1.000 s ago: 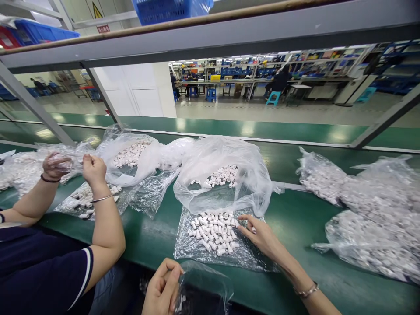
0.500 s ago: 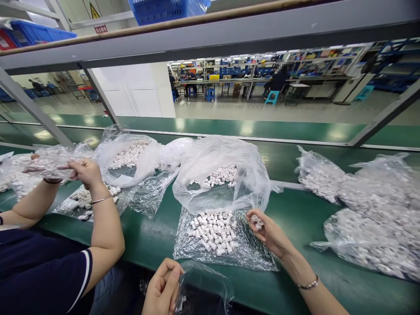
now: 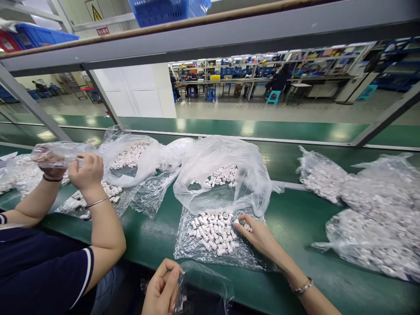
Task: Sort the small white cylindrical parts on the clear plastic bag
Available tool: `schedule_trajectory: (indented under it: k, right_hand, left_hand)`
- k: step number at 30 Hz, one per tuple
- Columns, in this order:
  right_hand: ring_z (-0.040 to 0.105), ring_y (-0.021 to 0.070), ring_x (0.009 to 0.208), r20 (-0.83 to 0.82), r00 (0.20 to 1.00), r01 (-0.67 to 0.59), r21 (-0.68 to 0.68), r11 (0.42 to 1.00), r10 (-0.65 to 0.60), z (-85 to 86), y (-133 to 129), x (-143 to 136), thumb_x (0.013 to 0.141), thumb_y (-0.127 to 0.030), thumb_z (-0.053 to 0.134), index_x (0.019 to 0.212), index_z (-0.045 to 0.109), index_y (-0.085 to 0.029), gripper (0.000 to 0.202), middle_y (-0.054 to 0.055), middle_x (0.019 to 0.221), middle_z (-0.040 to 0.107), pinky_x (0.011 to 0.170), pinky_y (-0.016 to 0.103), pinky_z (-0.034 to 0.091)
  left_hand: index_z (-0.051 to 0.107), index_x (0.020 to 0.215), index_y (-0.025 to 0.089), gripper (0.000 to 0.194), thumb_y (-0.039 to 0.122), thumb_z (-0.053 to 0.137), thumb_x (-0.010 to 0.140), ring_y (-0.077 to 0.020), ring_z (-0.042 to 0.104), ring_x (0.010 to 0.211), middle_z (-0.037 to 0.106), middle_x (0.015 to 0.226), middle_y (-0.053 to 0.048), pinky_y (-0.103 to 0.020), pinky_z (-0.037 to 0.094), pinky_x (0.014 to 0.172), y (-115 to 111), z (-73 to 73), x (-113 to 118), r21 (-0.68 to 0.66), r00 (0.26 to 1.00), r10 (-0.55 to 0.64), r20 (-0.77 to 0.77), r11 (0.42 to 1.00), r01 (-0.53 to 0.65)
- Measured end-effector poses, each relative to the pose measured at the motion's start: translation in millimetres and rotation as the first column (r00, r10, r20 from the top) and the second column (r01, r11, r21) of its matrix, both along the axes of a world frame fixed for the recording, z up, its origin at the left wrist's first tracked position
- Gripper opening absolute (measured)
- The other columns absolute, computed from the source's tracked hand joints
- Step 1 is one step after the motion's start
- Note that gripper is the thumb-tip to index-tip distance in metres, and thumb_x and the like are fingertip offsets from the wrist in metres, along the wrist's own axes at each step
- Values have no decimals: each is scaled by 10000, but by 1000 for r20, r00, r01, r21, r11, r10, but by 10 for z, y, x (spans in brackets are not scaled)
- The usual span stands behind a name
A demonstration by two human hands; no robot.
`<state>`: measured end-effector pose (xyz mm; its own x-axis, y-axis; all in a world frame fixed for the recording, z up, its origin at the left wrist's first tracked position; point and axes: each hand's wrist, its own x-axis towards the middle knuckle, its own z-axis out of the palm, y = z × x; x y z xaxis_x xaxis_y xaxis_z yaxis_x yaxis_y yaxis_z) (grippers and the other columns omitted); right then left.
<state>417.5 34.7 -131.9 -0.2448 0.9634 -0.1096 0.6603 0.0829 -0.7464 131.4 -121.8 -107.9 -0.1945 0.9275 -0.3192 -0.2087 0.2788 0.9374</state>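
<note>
My left hand [image 3: 163, 286] is pinched on the edge of a clear plastic bag [image 3: 205, 284] at the bench's front edge; a small white piece shows inside the bag. My right hand [image 3: 254, 234] is curled around a few white pipe fittings [image 3: 248, 228], its fingertips at the right side of a pile of white fittings [image 3: 213, 232]. That pile lies on a flat clear plastic sheet [image 3: 187, 251]. Right behind it, a large translucent bag [image 3: 256, 175] lies with its mouth open toward me, more fittings inside.
Filled bags of fittings [image 3: 370, 240] are heaped on the right. On the left, a co-worker's hands [image 3: 87, 173] hold a clear bag beside another open bag of fittings [image 3: 131, 155]. A shelf beam [image 3: 210, 35] crosses above the green bench [image 3: 147, 238].
My right hand has moved left, to the edge of the pile, with fittings still in it. My left hand stays put with the bag. The co-worker's hands have shifted slightly.
</note>
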Motion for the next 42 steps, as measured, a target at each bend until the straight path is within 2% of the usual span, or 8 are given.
schedule_trajectory:
  k: [4, 8, 14, 19, 26, 31, 36, 42]
  right_hand:
    - [365, 103, 501, -611, 782, -74, -291, 954, -126, 167, -28, 86, 933, -599, 495, 1025, 564, -233, 384, -20, 726, 483, 388, 207, 261]
    - [302, 90, 484, -784, 599, -142, -307, 941, -165, 228, -68, 125, 969, -617, 402, 973, 553, -226, 419, -11, 741, 488, 360, 201, 261]
    - [432, 125, 549, -180, 976, -135, -65, 989, 122, 141, -132, 48, 977, -559, 439, 918, 560, -222, 363, -9, 722, 545, 521, 250, 341]
    - [583, 212, 671, 231, 932, -295, 29, 955, 281, 99, -188, 2, 992, -452, 425, 1256, 500, -259, 336, 16, 804, 647, 642, 314, 384]
    - [578, 227, 684, 277, 914, -309, 1, 951, 296, 133, -133, -11, 984, -451, 437, 1186, 527, -225, 316, 21, 773, 632, 644, 318, 383]
    - [502, 162, 635, -20, 966, -257, -106, 961, 256, 546, -257, -45, 1010, -550, 345, 1106, 541, -249, 372, 4, 832, 592, 602, 282, 383]
    - [587, 173, 820, -43, 831, -556, -99, 825, 555, 971, -626, -438, 969, -465, 527, 1103, 599, -283, 237, -5, 936, 652, 696, 261, 417]
    - [584, 164, 655, 369, 517, -834, 16, 551, 772, 356, -940, -1280, 895, -106, 541, 873, 610, -164, 93, 29, 815, 668, 564, 263, 365]
  left_hand:
    - [568, 766, 178, 517, 692, 619, 790, -16, 164, 305, 266, 365, 123, -138, 166, 341, 8, 45, 22, -9, 1000, 6, -2, 1000, -7]
    - [557, 760, 180, 514, 689, 627, 783, -18, 170, 293, 274, 361, 122, -146, 162, 341, 25, 47, 34, 3, 1000, 1, 11, 1000, -1]
    - [559, 766, 180, 505, 680, 629, 789, -18, 174, 287, 285, 366, 122, -150, 158, 339, 18, 15, 9, -1, 1000, -4, 22, 1000, 4]
    - [559, 780, 179, 494, 669, 623, 805, -12, 178, 297, 288, 372, 124, -141, 139, 353, 2, -11, -10, 14, 1000, -9, 29, 1000, 8]
    - [558, 761, 181, 509, 683, 638, 780, -27, 176, 328, 274, 372, 118, -144, 154, 355, 6, 14, -1, 6, 1000, 5, 27, 1000, -5]
    - [566, 779, 178, 502, 677, 611, 808, -23, 151, 318, 257, 361, 129, -150, 157, 357, 17, -40, -13, 10, 999, -35, 32, 999, 35]
    - [551, 778, 178, 506, 679, 617, 804, -20, 147, 330, 264, 363, 131, -156, 131, 372, 95, -94, 75, 40, 992, -93, 80, 995, 90]
    - [524, 779, 179, 512, 680, 627, 797, -11, 144, 329, 286, 372, 131, -168, 86, 380, 104, -101, 205, 93, 972, -182, 148, 981, 170]
